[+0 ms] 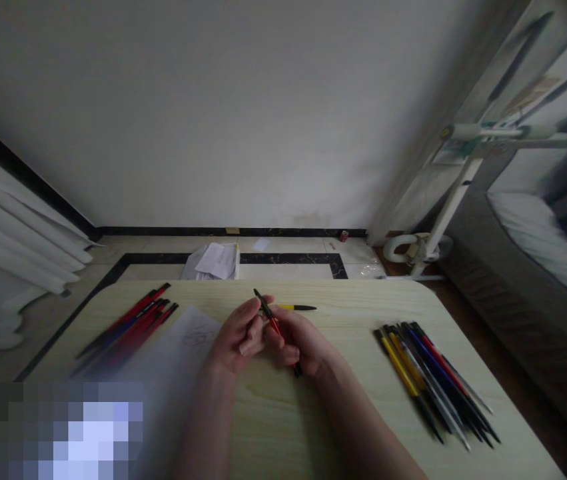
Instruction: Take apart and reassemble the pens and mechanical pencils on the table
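Note:
Both hands meet over the middle of a pale wooden table point(273, 427). My left hand point(238, 337) and my right hand point(298, 343) are closed together on a red and black pen point(276, 328) that slants from upper left to lower right between them. Just beyond the fingers lies a yellow pen point(296, 307) flat on the table. A white sheet of paper point(183, 353) with a faint scribble lies under and left of my left hand.
A pile of red and dark pens point(130, 327) lies at the table's left. Another pile of yellow, blue, red and black pens point(433, 373) lies at the right. Beyond the table are tiled floor, loose papers point(213, 260), a white fan stand point(423, 247) and a bed point(538, 227).

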Demonstrator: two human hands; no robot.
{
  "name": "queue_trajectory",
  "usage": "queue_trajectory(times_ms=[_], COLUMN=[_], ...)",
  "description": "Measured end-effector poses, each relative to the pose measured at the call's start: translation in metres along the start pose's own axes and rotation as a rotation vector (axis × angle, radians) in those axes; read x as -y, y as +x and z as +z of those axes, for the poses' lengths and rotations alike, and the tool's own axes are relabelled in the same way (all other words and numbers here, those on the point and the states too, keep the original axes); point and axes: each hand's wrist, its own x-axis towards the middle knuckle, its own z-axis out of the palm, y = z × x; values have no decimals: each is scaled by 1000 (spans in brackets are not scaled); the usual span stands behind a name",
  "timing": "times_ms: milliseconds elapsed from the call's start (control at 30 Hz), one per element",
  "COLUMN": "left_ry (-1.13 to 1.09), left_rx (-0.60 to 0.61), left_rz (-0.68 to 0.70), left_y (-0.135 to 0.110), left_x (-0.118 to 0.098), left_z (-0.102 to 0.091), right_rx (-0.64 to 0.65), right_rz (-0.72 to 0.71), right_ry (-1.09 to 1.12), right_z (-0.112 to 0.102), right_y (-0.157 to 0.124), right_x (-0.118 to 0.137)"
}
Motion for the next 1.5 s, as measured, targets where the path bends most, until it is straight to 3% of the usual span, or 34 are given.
queue_trajectory(times_ms=[267,633,1100,1500], left_ry=[31,-19,58,138], left_rx=[-27,16,-257,-319], left_rz=[36,-71,125,215], left_y=[1,0,3,3], left_x=[0,-5,-1,0], left_z=[1,5,8,14], right_rx=[-31,-43,-29,-82], right_rz=[3,-29,-5,-46], right_ry=[32,31,5,-40], right_z=[2,4,3,9], right_y=[-1,-1,0,-3], right_x=[0,0,-1,1])
